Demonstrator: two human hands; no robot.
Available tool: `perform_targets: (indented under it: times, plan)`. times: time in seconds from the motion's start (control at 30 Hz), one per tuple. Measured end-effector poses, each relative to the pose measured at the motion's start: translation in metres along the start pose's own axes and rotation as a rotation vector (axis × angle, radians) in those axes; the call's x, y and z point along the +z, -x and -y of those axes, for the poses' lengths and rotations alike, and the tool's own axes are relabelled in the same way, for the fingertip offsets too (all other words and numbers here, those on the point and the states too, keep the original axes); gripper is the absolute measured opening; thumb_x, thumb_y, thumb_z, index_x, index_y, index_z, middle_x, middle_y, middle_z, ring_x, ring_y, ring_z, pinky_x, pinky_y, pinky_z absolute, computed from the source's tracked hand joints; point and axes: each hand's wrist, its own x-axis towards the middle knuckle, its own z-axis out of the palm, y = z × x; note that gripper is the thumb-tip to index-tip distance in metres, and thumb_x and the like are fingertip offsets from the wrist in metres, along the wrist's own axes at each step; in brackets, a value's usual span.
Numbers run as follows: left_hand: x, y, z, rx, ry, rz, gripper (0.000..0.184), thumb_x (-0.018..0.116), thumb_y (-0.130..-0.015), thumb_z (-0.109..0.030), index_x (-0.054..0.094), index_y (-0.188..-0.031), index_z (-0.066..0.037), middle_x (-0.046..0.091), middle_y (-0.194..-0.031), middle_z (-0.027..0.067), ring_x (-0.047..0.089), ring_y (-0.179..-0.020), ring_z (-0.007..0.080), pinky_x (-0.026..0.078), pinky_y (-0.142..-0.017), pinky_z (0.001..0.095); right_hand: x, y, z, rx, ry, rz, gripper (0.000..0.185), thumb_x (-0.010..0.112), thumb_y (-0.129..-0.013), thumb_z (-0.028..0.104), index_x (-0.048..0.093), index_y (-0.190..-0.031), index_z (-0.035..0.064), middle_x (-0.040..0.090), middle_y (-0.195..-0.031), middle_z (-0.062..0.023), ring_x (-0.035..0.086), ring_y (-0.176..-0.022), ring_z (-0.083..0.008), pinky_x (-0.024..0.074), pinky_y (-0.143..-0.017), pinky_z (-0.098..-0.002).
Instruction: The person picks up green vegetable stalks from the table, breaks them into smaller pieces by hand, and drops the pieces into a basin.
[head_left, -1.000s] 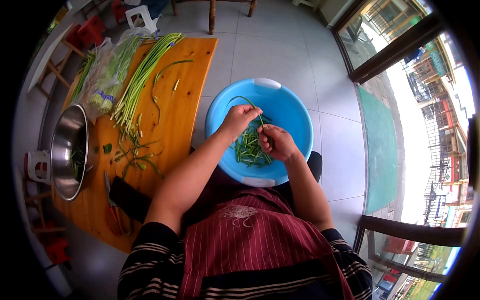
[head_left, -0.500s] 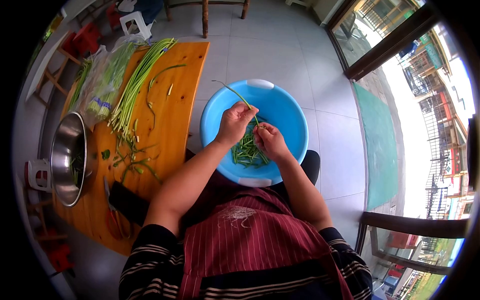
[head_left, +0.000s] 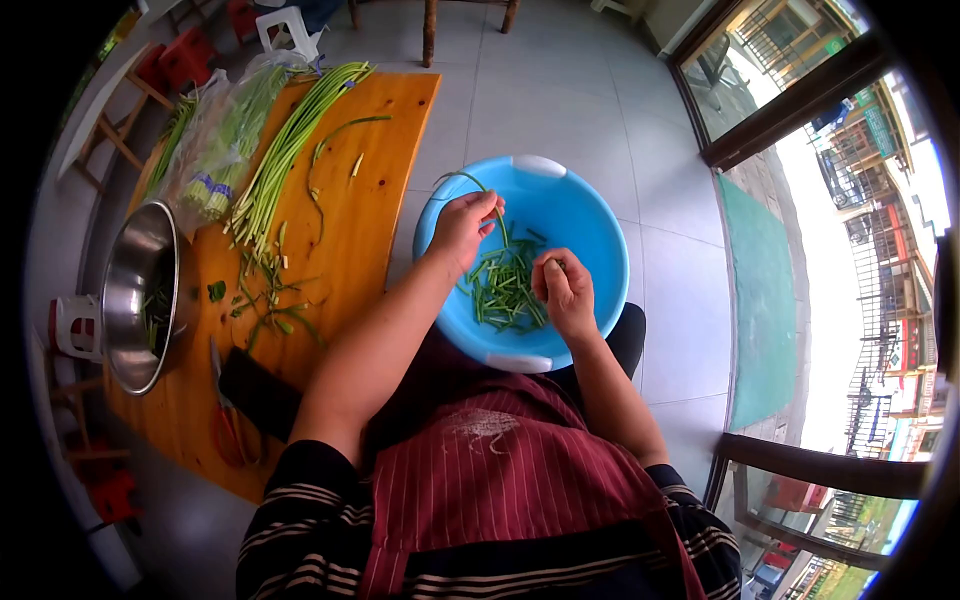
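Green stalk [head_left: 503,231], in the head view, is over the blue basin [head_left: 585,205], pinched between the thumb and fingers of the left hand [head_left: 462,228]; one end arches up past that hand and the other points down at the short green pieces [head_left: 505,295] in the basin. The right hand [head_left: 567,290], just apart from the stalk, has its fingers curled in and its thumb pressed against them; whether it holds a bit of stalk, I cannot tell. Judged from how things lie, part of the work is done: the pieces make a loose heap covering only some of the basin's bottom. Much looks left: a bundle of long stalks [head_left: 290,150] lies whole on the wooden table [head_left: 365,220], beside greens in a clear bag [head_left: 225,140]. Loose trimmings [head_left: 270,305] lie nearer the person. Some green also shows inside the steel bowl [head_left: 132,275], its amount hard to judge.
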Motion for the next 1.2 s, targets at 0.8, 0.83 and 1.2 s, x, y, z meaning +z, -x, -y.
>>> perform_targets:
  times: [0.8,0.83,1.2]
  plan:
    - [0.025,0.023,0.013,0.936,-1.05,0.308,0.009,0.062,-0.075,-0.013,0.06,-0.075,-0.004,0.057,-0.078,0.0071,0.055,-0.075,0.0218,0.044,-0.066,0.0296,-0.001,-0.03,-0.037,0.423,-0.18,-0.192,0.011,0.048,-0.082,0.012,0.054,-0.079,0.0037,0.048,-0.061,0.0007,0.042,-0.053,-0.0059,0.0318,-0.045,-0.0192]
    - [0.026,0.024,0.011,0.945,-1.017,0.283,0.01,0.062,-0.075,-0.014,0.061,-0.075,-0.004,0.057,-0.077,0.0071,0.055,-0.075,0.0208,0.044,-0.066,0.0283,-0.004,-0.029,-0.033,0.469,-0.119,-0.139,0.011,0.047,-0.083,0.011,0.054,-0.079,0.0032,0.048,-0.061,0.0012,0.042,-0.053,-0.0053,0.0321,-0.046,-0.0189]
    - [0.008,0.007,0.024,-0.181,0.114,0.017,0.014,0.053,-0.083,-0.021,0.055,-0.084,-0.007,0.055,-0.082,0.0028,0.051,-0.08,0.0131,0.036,-0.072,0.0272,-0.003,0.001,-0.022,-0.225,0.31,-0.023,0.013,0.044,-0.084,0.008,0.048,-0.073,0.0015,0.049,-0.062,-0.002,0.043,-0.052,-0.0073,0.0356,-0.048,-0.0215]
